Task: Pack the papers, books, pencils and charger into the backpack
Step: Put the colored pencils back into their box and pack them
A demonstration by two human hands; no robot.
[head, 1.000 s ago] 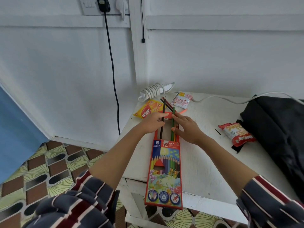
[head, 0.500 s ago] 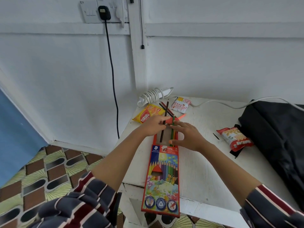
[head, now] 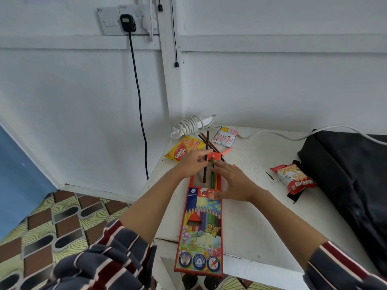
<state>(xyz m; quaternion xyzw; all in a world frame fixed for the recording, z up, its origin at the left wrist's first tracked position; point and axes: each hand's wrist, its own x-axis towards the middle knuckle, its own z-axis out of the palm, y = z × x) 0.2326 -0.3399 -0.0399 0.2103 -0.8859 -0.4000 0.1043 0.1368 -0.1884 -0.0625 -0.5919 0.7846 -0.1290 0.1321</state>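
A colourful pencil box (head: 200, 231) lies lengthwise on the white table (head: 251, 216), its near end past the front edge. My left hand (head: 191, 165) pinches a dark brown pencil (head: 207, 143) whose lower end sits in the open far end of the box. My right hand (head: 233, 183) lies flat over that opening, fingers straight beside a green pencil (head: 212, 172), thumb on the box face. Loose pencils (head: 213, 146) lie beyond the box. The black backpack (head: 347, 176) is at the right. A white coiled charger (head: 191, 124) lies at the back corner.
A yellow wafer packet (head: 182, 150), a small pink sachet (head: 225, 136) and a red snack bag (head: 293, 179) lie on the table. A white cable (head: 272, 133) runs to the backpack. A black plug (head: 127, 23) with its cord hangs from the wall socket. Patterned floor is at the left.
The brown pencil has turned more upright and gone further into the box. My right hand has slid back toward me onto the box face. The view has tilted upward.
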